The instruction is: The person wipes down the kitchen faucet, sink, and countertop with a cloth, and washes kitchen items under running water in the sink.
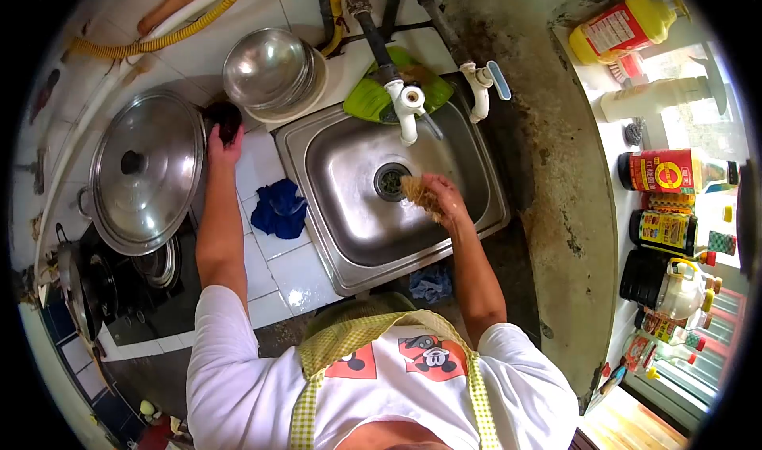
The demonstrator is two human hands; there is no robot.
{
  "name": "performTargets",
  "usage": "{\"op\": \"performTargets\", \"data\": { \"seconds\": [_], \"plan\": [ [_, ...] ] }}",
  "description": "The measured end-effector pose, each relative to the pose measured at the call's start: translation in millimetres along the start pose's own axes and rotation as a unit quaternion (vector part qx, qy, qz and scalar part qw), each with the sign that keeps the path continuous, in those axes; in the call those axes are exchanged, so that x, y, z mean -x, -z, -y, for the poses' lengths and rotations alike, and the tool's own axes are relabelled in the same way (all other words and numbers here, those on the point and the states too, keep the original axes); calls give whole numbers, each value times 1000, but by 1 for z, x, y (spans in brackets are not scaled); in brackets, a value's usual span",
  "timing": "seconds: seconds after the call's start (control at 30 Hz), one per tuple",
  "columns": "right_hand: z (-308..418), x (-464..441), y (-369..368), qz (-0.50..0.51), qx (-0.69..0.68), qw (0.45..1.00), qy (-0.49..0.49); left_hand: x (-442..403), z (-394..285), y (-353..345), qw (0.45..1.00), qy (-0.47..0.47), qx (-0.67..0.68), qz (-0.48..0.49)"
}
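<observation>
My left hand (226, 147) reaches up beside the large lidded pot (147, 172), its fingers on a small dark reddish-brown round thing (224, 117) that looks like a bowl. Part of that thing is hidden by the fingers. Over the steel sink (341, 236), my right hand (446, 199) is closed around a tan, fibrous scrubber that resembles a loofah (421, 196). The scrubber is near the drain strainer (391, 182). Stacked metal bowls (266, 69) stand to the right of my left hand.
White taps (409, 105) hang over the sink, with a green basket (357, 93) behind them. A blue cloth (279, 209) lies on the white tiles. Several bottles (663, 172) line the right-hand ledge. A black stove (151, 299) is at the left.
</observation>
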State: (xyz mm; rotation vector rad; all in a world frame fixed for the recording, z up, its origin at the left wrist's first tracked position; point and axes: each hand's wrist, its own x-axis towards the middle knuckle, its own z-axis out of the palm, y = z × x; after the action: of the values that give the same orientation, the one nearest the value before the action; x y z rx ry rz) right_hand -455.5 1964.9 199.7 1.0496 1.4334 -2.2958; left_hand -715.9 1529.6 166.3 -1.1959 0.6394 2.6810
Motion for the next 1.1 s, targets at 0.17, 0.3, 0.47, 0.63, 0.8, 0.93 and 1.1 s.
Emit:
{"op": "performTargets", "data": {
  "seconds": [0.17,0.3,0.47,0.63,0.8,0.93,1.1],
  "plan": [
    [17,-25,-44,6,24,993,111,2,11,6,990,-69,-72,97],
    [6,-45,-64,8,21,994,108,61,44,7,999,-18,-27,-42],
    [9,-34,-79,78,-154,984,50,167,119,16,958,-154,-240,-42],
    [-20,-38,-76,-27,41,991,122,184,143,46,840,-281,-463,-26],
    [-97,-75,-31,-183,221,933,216,182,127,77,503,-474,-723,-18],
    [16,-56,-44,-143,308,900,273,176,111,98,396,-401,-824,-62],
    [129,-82,-91,-122,549,641,523,161,104,105,379,-385,-841,-13]
  ]
}}
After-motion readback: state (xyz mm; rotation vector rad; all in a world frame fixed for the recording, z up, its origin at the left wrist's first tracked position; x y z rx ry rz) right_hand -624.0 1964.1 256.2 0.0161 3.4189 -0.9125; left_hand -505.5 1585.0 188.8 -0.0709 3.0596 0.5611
